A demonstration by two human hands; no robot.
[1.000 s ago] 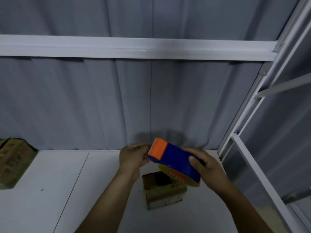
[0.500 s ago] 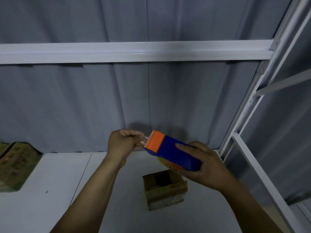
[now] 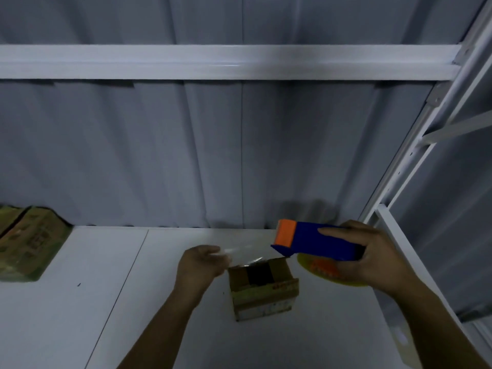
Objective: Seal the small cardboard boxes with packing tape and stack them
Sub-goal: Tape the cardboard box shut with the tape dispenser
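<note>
A small cardboard box [image 3: 263,291] stands on the white shelf [image 3: 106,288], its top partly open with a dark gap. My right hand [image 3: 372,259] grips a blue tape dispenser [image 3: 316,242] with an orange tip and a yellow roll, held just above and right of the box. My left hand [image 3: 201,265] pinches the free end of a clear tape strip [image 3: 247,253] that stretches from the dispenser across the air over the box's far edge.
A pile of larger flattened-looking cardboard boxes [image 3: 26,246] lies at the far left of the shelf. A grey panel wall closes the back, a white beam [image 3: 226,62] runs overhead, and a white upright frame [image 3: 415,166] bounds the right side.
My hands have drawn apart: the left pulled the tape end down and left, the right carried the dispenser to the right, so a strip now spans over the box.
</note>
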